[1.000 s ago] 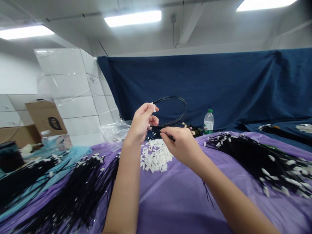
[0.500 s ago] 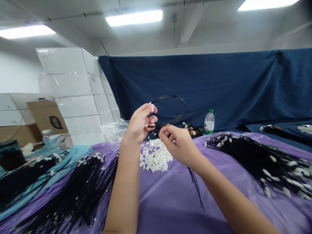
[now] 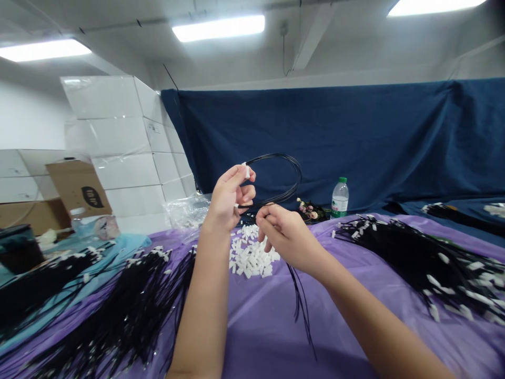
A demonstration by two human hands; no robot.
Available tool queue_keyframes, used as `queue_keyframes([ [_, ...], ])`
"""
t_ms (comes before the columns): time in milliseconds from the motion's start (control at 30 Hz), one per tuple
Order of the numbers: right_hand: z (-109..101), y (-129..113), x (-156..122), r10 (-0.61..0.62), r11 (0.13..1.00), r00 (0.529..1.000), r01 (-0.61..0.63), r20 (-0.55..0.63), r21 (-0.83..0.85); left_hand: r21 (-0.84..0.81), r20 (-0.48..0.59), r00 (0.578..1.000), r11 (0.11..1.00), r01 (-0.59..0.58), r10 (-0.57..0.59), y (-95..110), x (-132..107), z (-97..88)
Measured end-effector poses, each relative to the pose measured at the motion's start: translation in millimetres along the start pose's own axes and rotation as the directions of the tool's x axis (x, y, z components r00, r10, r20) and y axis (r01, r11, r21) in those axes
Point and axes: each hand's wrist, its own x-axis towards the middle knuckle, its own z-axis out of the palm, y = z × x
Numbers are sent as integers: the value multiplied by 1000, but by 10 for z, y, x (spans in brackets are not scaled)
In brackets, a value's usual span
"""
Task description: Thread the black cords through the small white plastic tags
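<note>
My left hand is raised at the centre, its fingers closed on a looped bunch of thin black cords. White plastic tips show at its thumb and lower fingers. Close by on the right, my right hand is pinched around black cords, mostly hidden by the fingers. Loose cord ends hang below that hand. Under both hands, a heap of small white plastic pieces lies on the purple cloth.
Piles of black cords with white tips lie at left and right. A green-capped bottle stands behind, beside some flowers. White boxes are stacked at the left; a dark blue curtain hangs behind.
The cord ends below my right hand have swung left and hang lower. My right hand has shifted slightly, its fingers curled differently; my left hand keeps its hold.
</note>
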Motion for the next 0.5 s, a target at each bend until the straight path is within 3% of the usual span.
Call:
queue_keyframes([
  [333,29,-59,-2,-105,925,992,72,-68,-372,-54,31,998,997,52,-50,1,1,-14],
  [500,29,-22,17,-166,932,982,125,-92,-339,-22,29,999,999,46,-46,10,-15,7],
])
